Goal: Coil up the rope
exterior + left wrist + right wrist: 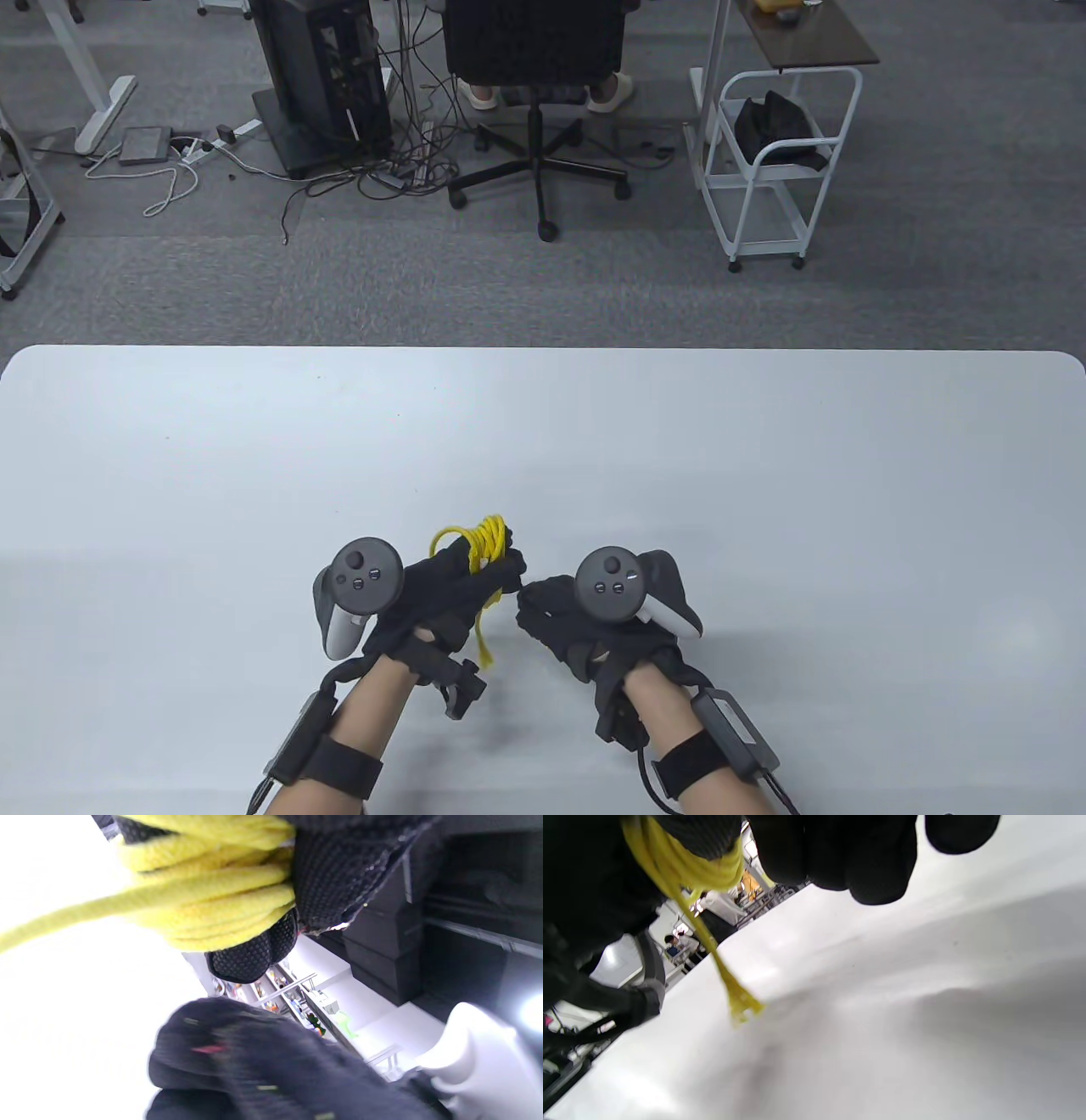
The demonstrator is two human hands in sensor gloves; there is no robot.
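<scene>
Yellow rope (485, 543) bundle gripped by left hand (441, 594), no readable writing

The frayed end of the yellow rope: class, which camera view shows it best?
The right wrist view: the frayed end hangs clear against the white table. The table view shows it small below the left hand. The left wrist view shows only coiled strands.

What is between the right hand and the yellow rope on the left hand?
Nothing: in the table view, the right hand sits just right of the rope wound around the left hand, with only a narrow gap of bare table between.
</scene>
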